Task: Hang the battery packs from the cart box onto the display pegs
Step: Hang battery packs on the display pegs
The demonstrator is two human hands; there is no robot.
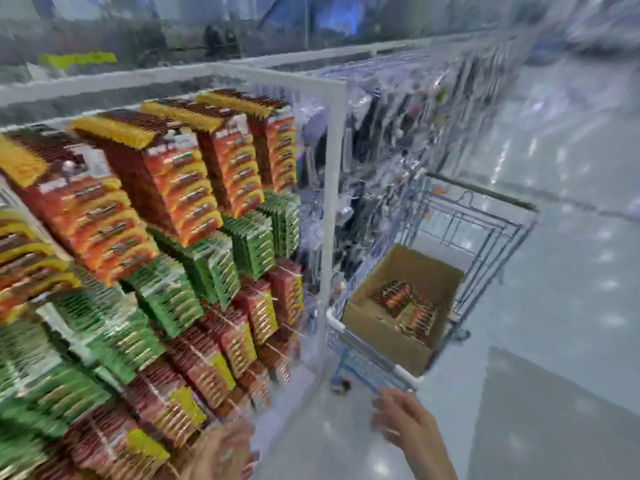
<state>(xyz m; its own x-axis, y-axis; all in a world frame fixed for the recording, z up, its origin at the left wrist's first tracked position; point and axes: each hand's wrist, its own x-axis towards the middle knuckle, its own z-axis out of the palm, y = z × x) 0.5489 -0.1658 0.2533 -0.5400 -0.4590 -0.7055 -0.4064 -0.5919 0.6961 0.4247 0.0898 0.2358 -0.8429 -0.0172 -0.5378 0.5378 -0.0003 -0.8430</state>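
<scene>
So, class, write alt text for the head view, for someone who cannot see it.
A person's right hand reaches, fingers open, toward a shopping cart holding a cardboard box with a few battery packs. To its left hangs a display full of red and green packs; the left hand is blurred.

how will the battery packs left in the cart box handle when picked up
The battery packs in the box look like flat carded blisters, so probably stiff enough to lift by an edge. They likely feel heavy for their size, given the rows of cells. Lying loose and overlapped, they may slide over one another.
</scene>
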